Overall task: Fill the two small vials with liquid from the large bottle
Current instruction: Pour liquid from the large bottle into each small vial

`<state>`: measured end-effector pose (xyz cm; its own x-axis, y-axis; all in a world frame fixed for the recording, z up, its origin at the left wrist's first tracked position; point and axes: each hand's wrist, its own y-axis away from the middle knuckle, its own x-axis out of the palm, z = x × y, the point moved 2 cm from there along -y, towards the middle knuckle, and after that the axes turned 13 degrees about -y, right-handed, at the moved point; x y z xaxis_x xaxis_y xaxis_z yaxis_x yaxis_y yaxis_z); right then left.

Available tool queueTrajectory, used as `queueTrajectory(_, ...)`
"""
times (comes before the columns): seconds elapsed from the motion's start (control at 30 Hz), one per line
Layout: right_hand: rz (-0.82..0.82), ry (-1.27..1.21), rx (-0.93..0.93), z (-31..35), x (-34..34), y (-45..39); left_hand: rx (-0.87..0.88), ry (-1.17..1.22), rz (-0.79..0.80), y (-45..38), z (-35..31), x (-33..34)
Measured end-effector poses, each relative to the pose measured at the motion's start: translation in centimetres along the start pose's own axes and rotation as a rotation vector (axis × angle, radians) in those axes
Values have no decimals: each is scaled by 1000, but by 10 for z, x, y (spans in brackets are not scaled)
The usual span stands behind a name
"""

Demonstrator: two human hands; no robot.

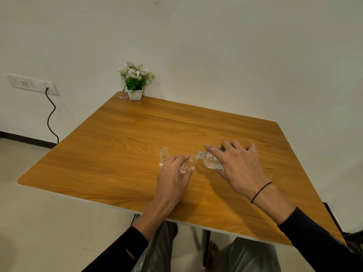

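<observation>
My right hand (238, 165) grips the large clear bottle (210, 160) from above and tilts it to the left, so that its threaded neck meets the mouth of a small clear vial (187, 163). That vial leans toward the bottle, held between the thumb and fingers of my left hand (172, 173). It carries a small red and white label and holds some clear liquid. The second small vial (163, 156) stands upright on the wooden table (121, 138), just left of my left hand and apart from it, with a little liquid at its bottom.
A white pot of artificial flowers (135, 81) stands at the table's far corner, with a small scrap (123, 97) beside it. A wall socket with a black cable (51, 114) is at the left. My knees show under the near edge. A dark chair (334, 218) stands at the right.
</observation>
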<state>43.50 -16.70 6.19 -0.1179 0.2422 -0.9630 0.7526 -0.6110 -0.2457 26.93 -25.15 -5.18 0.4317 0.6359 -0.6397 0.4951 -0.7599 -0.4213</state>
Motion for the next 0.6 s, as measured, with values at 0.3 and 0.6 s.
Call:
queueTrajectory(0.3, -6, 5, -8, 2, 1, 1, -3, -31, 3, 2, 3, 2)
queueTrajectory(0.6, -12, 16, -12, 1, 1, 2, -8, -21, 5, 2, 3, 1)
